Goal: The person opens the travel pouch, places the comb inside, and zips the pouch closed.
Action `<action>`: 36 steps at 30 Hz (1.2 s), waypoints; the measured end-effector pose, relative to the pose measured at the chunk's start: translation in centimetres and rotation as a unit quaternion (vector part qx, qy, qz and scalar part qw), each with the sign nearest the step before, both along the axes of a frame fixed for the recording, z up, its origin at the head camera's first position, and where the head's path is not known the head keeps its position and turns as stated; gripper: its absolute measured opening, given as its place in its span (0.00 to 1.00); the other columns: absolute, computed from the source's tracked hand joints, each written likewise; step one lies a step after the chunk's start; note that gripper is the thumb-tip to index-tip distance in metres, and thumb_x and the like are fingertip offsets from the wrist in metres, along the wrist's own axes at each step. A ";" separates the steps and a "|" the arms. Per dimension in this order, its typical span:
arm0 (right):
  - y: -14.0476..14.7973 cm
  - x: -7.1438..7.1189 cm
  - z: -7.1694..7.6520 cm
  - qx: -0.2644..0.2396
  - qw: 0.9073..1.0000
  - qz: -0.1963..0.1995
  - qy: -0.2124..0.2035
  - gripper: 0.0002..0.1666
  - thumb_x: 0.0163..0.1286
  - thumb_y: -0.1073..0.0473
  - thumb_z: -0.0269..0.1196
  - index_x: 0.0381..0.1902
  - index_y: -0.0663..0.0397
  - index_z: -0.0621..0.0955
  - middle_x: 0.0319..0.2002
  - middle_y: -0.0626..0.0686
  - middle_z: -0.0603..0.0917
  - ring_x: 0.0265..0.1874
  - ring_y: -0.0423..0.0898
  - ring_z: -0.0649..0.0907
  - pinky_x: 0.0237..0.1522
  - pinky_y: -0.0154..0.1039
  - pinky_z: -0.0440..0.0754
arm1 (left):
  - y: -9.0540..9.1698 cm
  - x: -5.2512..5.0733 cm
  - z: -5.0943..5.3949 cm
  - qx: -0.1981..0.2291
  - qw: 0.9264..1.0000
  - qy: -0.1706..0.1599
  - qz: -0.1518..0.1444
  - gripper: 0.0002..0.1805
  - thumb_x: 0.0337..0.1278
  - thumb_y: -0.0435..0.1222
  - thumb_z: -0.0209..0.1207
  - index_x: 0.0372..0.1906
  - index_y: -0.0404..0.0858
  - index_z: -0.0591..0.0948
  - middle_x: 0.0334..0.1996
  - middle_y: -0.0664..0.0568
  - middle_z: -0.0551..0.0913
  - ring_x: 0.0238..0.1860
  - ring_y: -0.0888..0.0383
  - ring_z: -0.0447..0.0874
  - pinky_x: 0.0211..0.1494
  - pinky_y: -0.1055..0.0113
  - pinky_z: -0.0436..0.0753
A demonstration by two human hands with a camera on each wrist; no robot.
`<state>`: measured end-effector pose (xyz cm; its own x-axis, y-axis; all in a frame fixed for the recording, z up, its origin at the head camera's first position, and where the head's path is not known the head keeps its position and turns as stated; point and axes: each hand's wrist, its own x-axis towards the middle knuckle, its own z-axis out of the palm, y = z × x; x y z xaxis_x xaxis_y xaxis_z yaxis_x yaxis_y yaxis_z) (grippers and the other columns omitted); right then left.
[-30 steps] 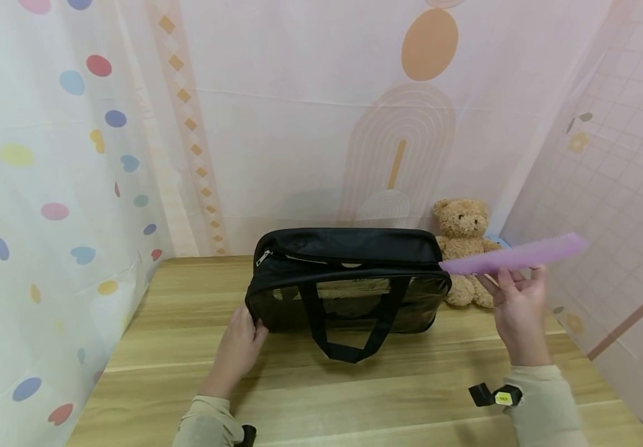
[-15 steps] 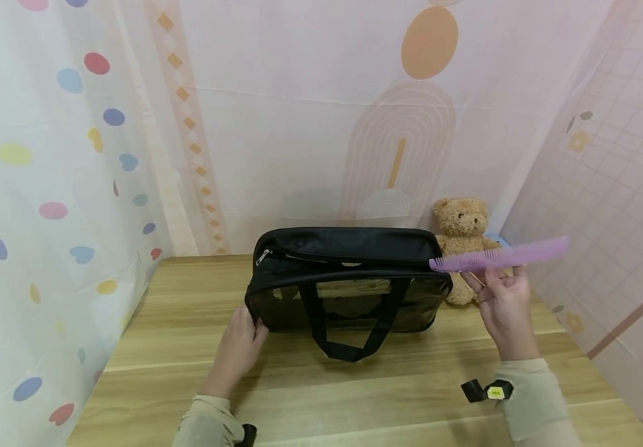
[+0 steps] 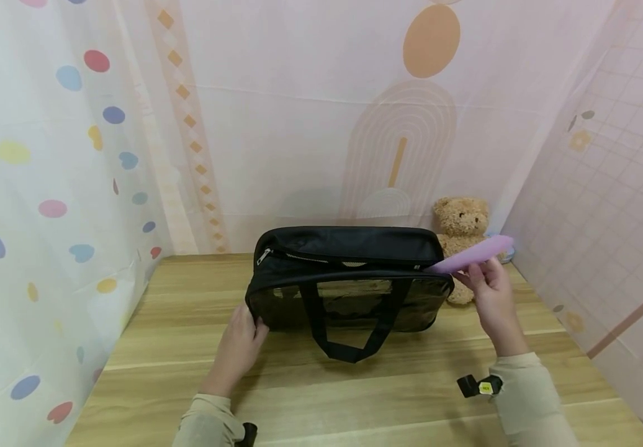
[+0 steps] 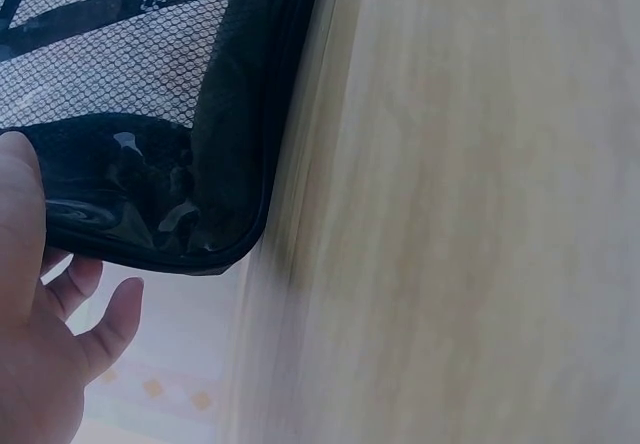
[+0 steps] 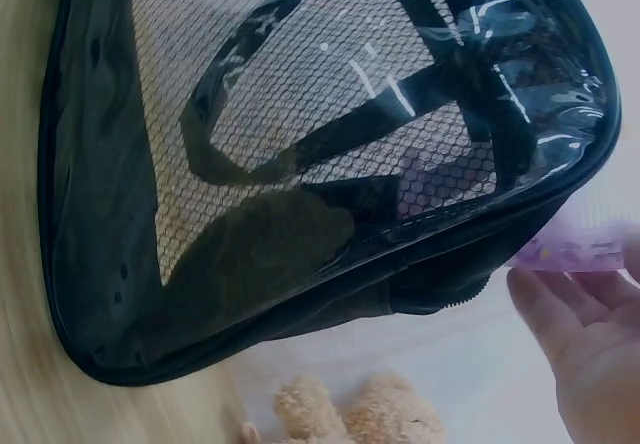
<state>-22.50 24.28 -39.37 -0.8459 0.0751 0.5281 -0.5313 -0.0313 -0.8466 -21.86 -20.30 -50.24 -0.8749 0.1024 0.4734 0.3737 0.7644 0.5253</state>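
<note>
A black bag [image 3: 349, 245] with a see-through front panel stands on the wooden table, its top zip partly undone. My left hand [image 3: 240, 338] grips the bag's lower left edge; in the left wrist view the thumb lies on the front and other fingers show behind. At the bag's right end my right hand [image 3: 491, 298] pinches a light purple comb [image 3: 475, 253]. The comb slants down to the left, and its lower end disappears into the zip opening. In the right wrist view the comb [image 5: 570, 249] sticks out past the bag's rim above the fingertips.
A brown teddy bear [image 3: 461, 217] sits behind the bag's right end, with a light blue item [image 3: 508, 248] partly hidden beside it. The black carry handle [image 3: 346, 354] hangs forward onto the table. Patterned curtains [image 3: 299, 124] enclose the back and sides.
My right hand has moved left with the comb. The comb now tilts more steeply, and its left end has gone into the bag's opening. The left hand has stayed on the bag.
</note>
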 end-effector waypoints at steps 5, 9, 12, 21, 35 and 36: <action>0.0 0.1 0.4 0.139 0.986 -0.088 -0.003 0.11 0.80 0.66 0.50 0.44 0.70 0.77 0.41 0.45 0.75 0.42 0.37 0.77 0.44 0.25 0.78 | 0.0 0.1 0.0 0.000 1.000 0.005 -0.001 0.16 0.62 0.26 0.52 0.54 0.28 0.69 0.46 0.35 0.76 0.47 0.40 0.75 0.49 0.46 0.76; 0.1 0.2 0.5 0.176 0.978 -0.113 -0.001 0.11 0.78 0.71 0.51 0.54 0.73 0.71 0.37 0.42 0.77 0.34 0.36 0.78 0.37 0.25 0.76 | 0.1 0.1 0.1 0.000 1.000 0.005 -0.003 0.17 0.62 0.26 0.52 0.55 0.27 0.69 0.46 0.34 0.76 0.47 0.40 0.75 0.49 0.45 0.77; 0.2 0.2 0.4 0.182 0.978 -0.101 0.024 0.31 0.76 0.75 0.50 0.72 0.67 0.54 0.40 0.46 0.82 0.33 0.33 0.82 0.38 0.25 0.80 | 0.0 0.1 0.1 -0.001 1.000 0.004 -0.002 0.16 0.63 0.26 0.52 0.54 0.27 0.69 0.45 0.34 0.76 0.47 0.40 0.75 0.48 0.46 0.77; 0.6 -0.1 1.1 0.312 0.935 -0.129 0.104 0.52 0.67 0.82 0.56 0.80 0.54 0.46 0.36 0.73 0.84 0.31 0.29 0.81 0.34 0.20 0.77 | 0.0 0.0 0.0 -0.010 1.000 0.020 0.002 0.17 0.61 0.27 0.52 0.55 0.25 0.69 0.46 0.32 0.76 0.48 0.38 0.76 0.49 0.44 0.78; -0.7 -0.3 -0.2 0.108 0.964 -0.109 0.219 0.21 0.73 0.79 0.50 0.61 0.78 0.62 0.38 0.51 0.84 0.29 0.39 0.86 0.36 0.29 0.83 | 0.0 0.1 0.1 -0.008 1.000 -0.003 0.002 0.15 0.63 0.27 0.51 0.54 0.28 0.68 0.45 0.34 0.75 0.47 0.40 0.75 0.47 0.46 0.77; -0.9 -0.3 -0.2 0.125 0.959 -0.124 0.222 0.18 0.72 0.80 0.51 0.58 0.79 0.66 0.38 0.54 0.83 0.30 0.39 0.85 0.36 0.29 0.83 | 0.0 0.2 0.1 -0.007 1.000 -0.004 0.003 0.14 0.63 0.27 0.51 0.53 0.29 0.68 0.44 0.35 0.75 0.46 0.40 0.75 0.46 0.47 0.76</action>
